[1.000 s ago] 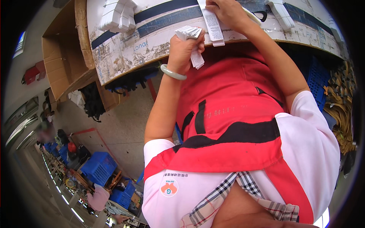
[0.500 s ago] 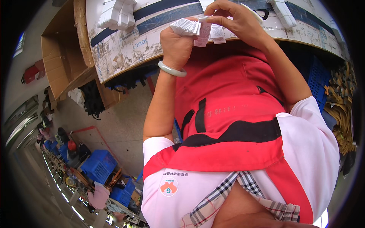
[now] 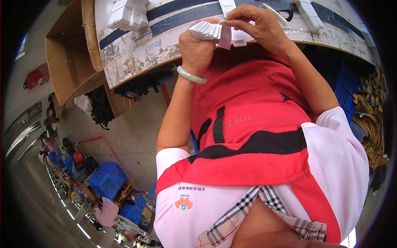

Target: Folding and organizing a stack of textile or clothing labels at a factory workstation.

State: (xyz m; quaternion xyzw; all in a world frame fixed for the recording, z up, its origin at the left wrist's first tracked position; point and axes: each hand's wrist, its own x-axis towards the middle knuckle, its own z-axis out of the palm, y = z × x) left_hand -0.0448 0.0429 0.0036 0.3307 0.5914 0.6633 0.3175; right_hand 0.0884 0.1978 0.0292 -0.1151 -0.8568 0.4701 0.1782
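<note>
My left hand (image 3: pixel 196 51) is closed round a thick stack of white labels (image 3: pixel 205 30), whose ends fan out above the fist. Beside it, my right hand (image 3: pixel 258 25) pinches the top of a thin, translucent printed label (image 3: pixel 225 38) that hangs down next to the stack. Another printed label (image 3: pixel 238 38) lies by the table's near edge, just under the right fingers. A white strip (image 3: pixel 227 6) extends away from the fingertips across the table. Whether the pinched label is joined to the stack is hidden by the fingers.
The worn white tabletop (image 3: pixel 136 56) carries bundles of white labels (image 3: pixel 129 15) at the left and another bundle (image 3: pixel 308 14) at the right. A white pen-like stick (image 3: pixel 274 13) lies near my right hand. An open cardboard box (image 3: pixel 70 56) stands left; a blue crate (image 3: pixel 346 89) is below right.
My left hand and its stack have shifted slightly right and down. My right hand has moved slightly too, its fingers still pinching. The hanging label has turned and looks narrower.
</note>
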